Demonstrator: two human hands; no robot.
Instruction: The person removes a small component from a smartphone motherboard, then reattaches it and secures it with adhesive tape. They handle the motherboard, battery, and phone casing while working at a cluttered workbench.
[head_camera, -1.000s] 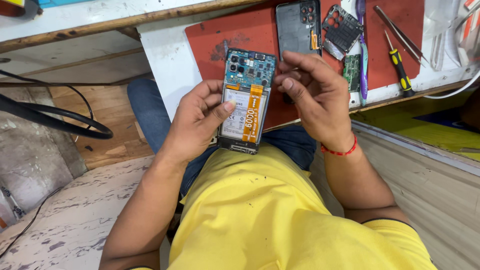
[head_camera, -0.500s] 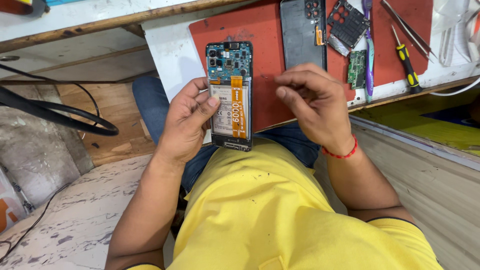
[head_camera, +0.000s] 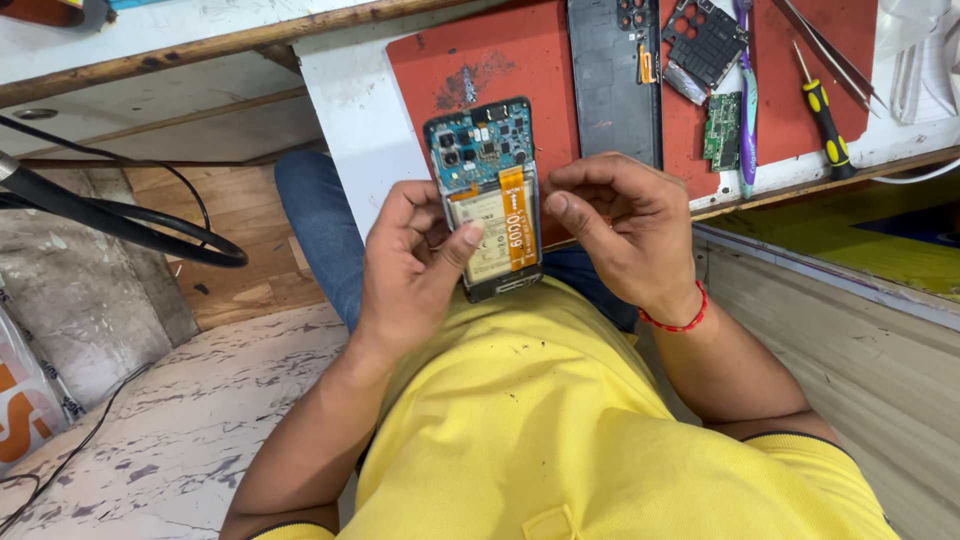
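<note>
An opened smartphone (head_camera: 487, 192) without its back cover shows a blue circuit board, a pale battery and an orange ribbon strip. My left hand (head_camera: 412, 268) holds it upright over my lap, thumb pressed on the battery. My right hand (head_camera: 618, 222) sits just right of the phone, fingers curled, fingertips at its right edge; whether it pinches anything is hidden. A red thread band circles that wrist.
A red work mat (head_camera: 500, 60) on the white bench carries a dark phone back cover (head_camera: 612, 80), a black frame piece (head_camera: 705, 40), a green circuit board (head_camera: 722, 130), a purple tool (head_camera: 748, 100), a yellow-handled screwdriver (head_camera: 825, 110) and tweezers (head_camera: 825, 40). Black cable (head_camera: 120, 225) loops at left.
The phone has shifted right and lower in view, held by my left hand. My right hand has drawn its fingers in beside the phone's right edge.
</note>
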